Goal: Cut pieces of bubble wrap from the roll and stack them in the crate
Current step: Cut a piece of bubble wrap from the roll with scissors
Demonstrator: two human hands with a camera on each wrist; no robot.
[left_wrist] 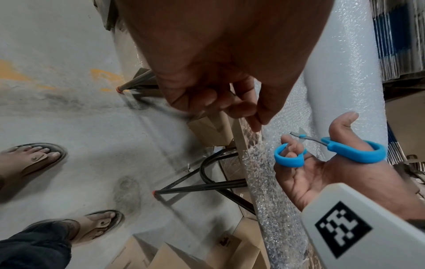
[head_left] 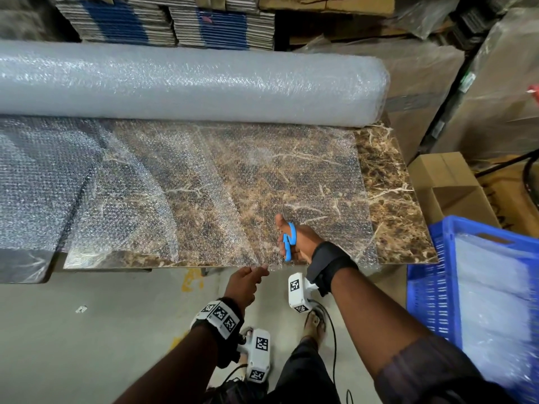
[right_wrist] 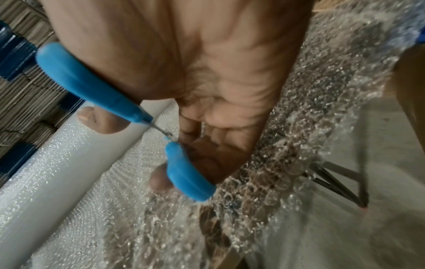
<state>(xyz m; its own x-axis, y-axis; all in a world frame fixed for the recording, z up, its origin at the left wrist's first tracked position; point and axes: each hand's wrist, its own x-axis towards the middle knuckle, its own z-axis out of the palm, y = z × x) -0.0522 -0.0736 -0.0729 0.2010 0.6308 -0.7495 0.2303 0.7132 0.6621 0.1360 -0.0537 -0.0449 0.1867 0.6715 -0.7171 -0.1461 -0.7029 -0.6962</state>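
A big roll of bubble wrap (head_left: 186, 86) lies along the back of the marble-patterned table (head_left: 390, 199), with a clear sheet (head_left: 262, 176) unrolled toward me. My left hand (head_left: 248, 277) pinches the sheet's front edge at the table edge, and the pinching fingertips (left_wrist: 255, 125) show in the left wrist view. My right hand (head_left: 294, 240) rests on the sheet just to the right, thumb and fingers through the blue scissors (head_left: 288, 240) (left_wrist: 331, 151) (right_wrist: 128, 116). The handles stand spread apart. The blades are mostly hidden by the hand. The blue crate (head_left: 437, 287) stands at my right with cut wrap (head_left: 493, 301) inside.
More loose bubble wrap (head_left: 38, 185) drapes over the table's left end. An open cardboard box (head_left: 455, 188) sits on the floor beyond the crate. Stacks of flattened cartons (head_left: 163, 21) line the back. Black table legs (left_wrist: 207, 185) and my sandalled feet (left_wrist: 32, 160) are below the table edge.
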